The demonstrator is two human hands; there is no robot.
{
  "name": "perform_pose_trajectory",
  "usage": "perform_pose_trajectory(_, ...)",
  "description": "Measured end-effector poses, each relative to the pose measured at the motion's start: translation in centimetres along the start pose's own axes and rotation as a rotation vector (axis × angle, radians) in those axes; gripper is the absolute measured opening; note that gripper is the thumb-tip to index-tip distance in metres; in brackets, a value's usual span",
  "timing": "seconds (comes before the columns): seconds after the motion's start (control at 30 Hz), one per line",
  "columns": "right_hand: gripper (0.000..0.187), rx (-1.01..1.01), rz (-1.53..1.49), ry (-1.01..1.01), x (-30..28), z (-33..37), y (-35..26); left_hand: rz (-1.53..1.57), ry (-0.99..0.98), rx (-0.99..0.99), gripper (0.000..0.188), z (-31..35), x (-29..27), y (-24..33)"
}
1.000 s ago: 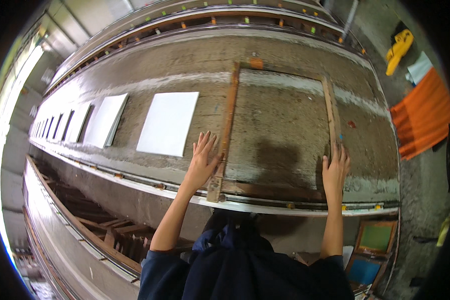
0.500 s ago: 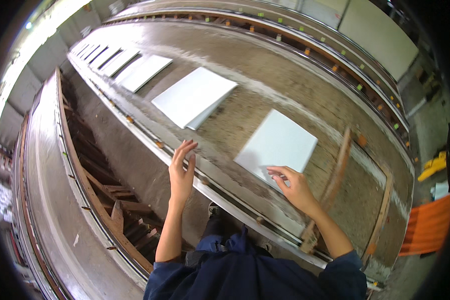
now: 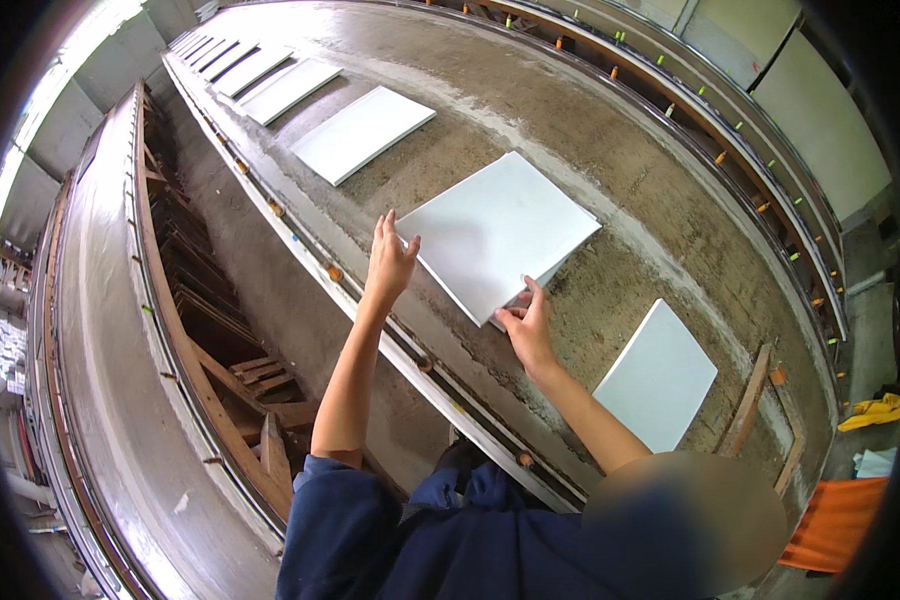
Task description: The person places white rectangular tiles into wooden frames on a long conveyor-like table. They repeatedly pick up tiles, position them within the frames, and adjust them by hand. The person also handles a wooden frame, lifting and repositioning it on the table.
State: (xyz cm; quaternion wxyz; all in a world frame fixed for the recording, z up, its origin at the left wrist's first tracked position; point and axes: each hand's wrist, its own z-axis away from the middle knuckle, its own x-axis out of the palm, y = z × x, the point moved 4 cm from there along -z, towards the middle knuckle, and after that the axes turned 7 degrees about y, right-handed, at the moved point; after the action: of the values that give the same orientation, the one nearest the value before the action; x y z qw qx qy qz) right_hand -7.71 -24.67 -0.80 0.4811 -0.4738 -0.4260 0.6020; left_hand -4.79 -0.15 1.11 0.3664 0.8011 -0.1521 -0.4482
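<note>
A stack of white sheets point(image 3: 505, 235) lies on the long brown table, its layers slightly out of line along the right edge. At the stack's left corner is my left hand point(image 3: 391, 262), fingers raised and thumb apart, its fingertips against or just beside the edge. My right hand point(image 3: 530, 335) is at the near corner, thumb low and index finger stretched along the edge; the two are apart. Whether the fingers press on the sheets is hard to see. Another white stack point(image 3: 660, 375) lies to the right, beyond my right forearm.
More white stacks point(image 3: 365, 133) run in a row toward the far left. A rail with orange clips point(image 3: 335, 273) edges the long table point(image 3: 650, 190). Wooden strips point(image 3: 745, 405) lie at its right end, near an orange cloth point(image 3: 835, 525). A second long table point(image 3: 100, 330) stands left across a gap.
My view has shifted leftward along the table. Both hands have moved from hovering near the rail and the right-hand stack to the corners of the neighbouring stack.
</note>
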Motion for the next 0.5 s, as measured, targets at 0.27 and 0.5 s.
perform_pose_trajectory(0.27, 0.082, 0.136, 0.049, 0.093, -0.1, 0.0, 0.0, -0.148, 0.051, 0.037, 0.041, -2.0, 1.0, 0.8)
perform_pose_trajectory(0.5, 0.08, 0.097, -0.224, 0.249, -2.7, -0.6, -0.7, 0.461, 0.075, -0.081, 0.026, -1.6, -0.3, 4.6)
